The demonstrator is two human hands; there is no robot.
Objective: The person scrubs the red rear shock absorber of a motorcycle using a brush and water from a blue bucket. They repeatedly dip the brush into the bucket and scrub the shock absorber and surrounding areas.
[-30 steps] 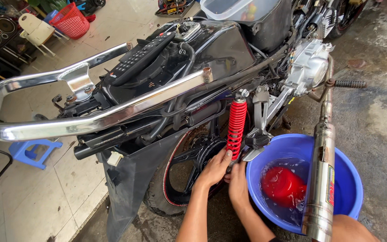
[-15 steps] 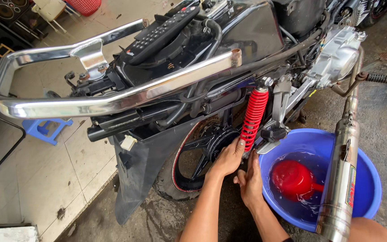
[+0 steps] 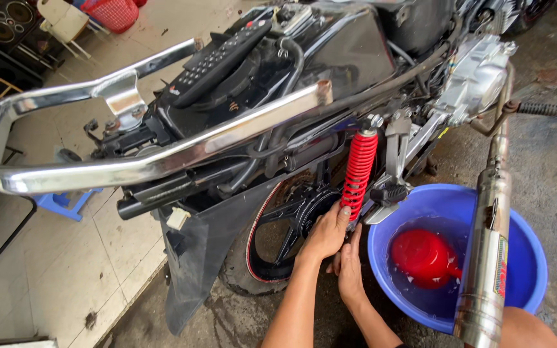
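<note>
Shock absorber (image 3: pixel 360 174), a bright red coil spring wound tightly round a hidden strut, stands slightly tilted at the centre of the frame, bolted at its top to the motorcycle (image 3: pixel 278 116) frame and running down beside the rear wheel (image 3: pixel 278 238).

Largest of all is that stripped motorcycle, filling the upper half: glossy black bodywork, tangled hoses and a dull cast-metal engine case toward the upper right. A polished chrome grab rail (image 3: pixel 130 167), tubular and bent into a long loop, sweeps from the far left edge to the middle. At the right a cylindrical exhaust pipe (image 3: pixel 488 251) of brushed steel runs down to the bottom edge. Behind it, at lower right, sits a round blue plastic basin (image 3: pixel 420 303) holding water and a smooth red scoop (image 3: pixel 425 256). The wheel shows black spokes and a thin red rim line, with a flat dark mudguard (image 3: pixel 207 258) hanging at its left.

The left hand (image 3: pixel 325 235) is raised at the spring's lower end, thumb pressed against the bottom coils, fingers curled behind out of sight. The right hand (image 3: pixel 351 270) lies just below it, fingers extended upward and close together toward the lower mount; whether they grip anything cannot be told.

A ribbed black footpeg (image 3: pixel 388 192) juts out just right of the spring.
</note>
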